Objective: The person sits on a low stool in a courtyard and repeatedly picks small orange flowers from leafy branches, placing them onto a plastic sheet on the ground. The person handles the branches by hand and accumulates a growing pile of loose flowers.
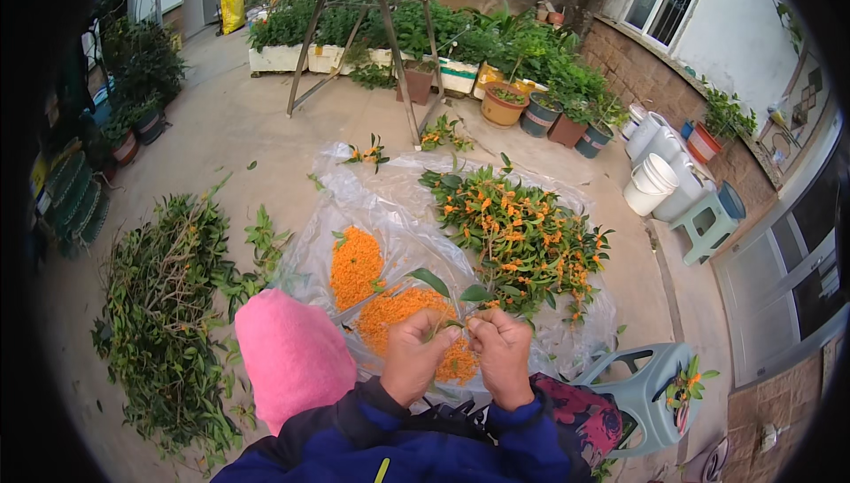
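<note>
Above the plastic sheet (pixel 392 197), my left hand (pixel 413 353) pinches the stem of a green leafy sprig (pixel 431 282) between thumb and fingers. My right hand (pixel 503 355) is beside it, thumb and fingertips closed on the sprig's other side. Fingers hide the exact pinch point. Beneath and just beyond both hands are heaps of loose orange blossoms (pixel 356 267), apparently osmanthus. Flowering cut branches (pixel 518 230) with orange clusters are piled on the sheet at the right.
Stripped branches (pixel 166 323) form a pile at the left. Close on my left is a pink fleecy covering (pixel 292 350). A grey-green plastic stool (pixel 647 390) with a sprig on it stands at the right. Ahead are a metal frame (pixel 388 38), potted plants (pixel 503 106) and white buckets (pixel 649 184).
</note>
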A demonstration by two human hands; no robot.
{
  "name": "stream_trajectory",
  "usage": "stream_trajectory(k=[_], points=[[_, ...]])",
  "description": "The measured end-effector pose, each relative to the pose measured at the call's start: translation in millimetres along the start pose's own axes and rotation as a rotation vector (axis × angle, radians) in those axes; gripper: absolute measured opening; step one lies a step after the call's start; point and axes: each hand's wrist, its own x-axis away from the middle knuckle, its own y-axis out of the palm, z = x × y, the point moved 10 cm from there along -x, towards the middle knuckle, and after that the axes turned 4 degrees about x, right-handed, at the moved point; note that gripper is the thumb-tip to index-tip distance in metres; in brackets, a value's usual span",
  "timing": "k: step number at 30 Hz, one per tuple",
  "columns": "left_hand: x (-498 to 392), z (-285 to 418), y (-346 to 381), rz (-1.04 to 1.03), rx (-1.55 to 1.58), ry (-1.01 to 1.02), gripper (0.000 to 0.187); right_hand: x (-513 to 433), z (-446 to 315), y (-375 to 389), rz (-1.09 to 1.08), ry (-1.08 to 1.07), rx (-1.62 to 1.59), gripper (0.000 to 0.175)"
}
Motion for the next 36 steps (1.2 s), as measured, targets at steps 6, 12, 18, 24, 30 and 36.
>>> stream_trajectory(k=[6, 12, 18, 24, 30, 36], points=[[-16.7, -5.1, -22.1, 0.037, 0.284, -0.159, 0.017, 3.2, 6.3, 13.2, -0.127, 0.114, -0.199, 0.010], [-24.0, 11.9, -45.7, 0.060, 0.508, -0.188, 0.012, -11.9, 30.2, 4.3, -0.118, 0.049, -0.007, 0.011], [-17.7, 110.9, -125.5, 0.165, 0.543, 0.117, 0.009, -67.6, 117.9, -22.1, -0.084, 0.039, 0.459, 0.015], [30.1, 192.1, -259.2, 0.293, 0.478, 0.344, 0.010, -95.6, 162.0, -37.5, 0.040, -0.066, 0.571, 0.015], [110.9, 197.0, -362.2, 0.639, 0.303, 0.402, 0.012, -90.5, 204.3, -50.5, 0.033, 0.032, 0.717, 0.016], [149.5, 152.1, -393.1, 0.745, 0.219, 0.287, 0.011, -33.2, 277.1, -56.3, -0.068, 0.551, 0.360, 0.020]])
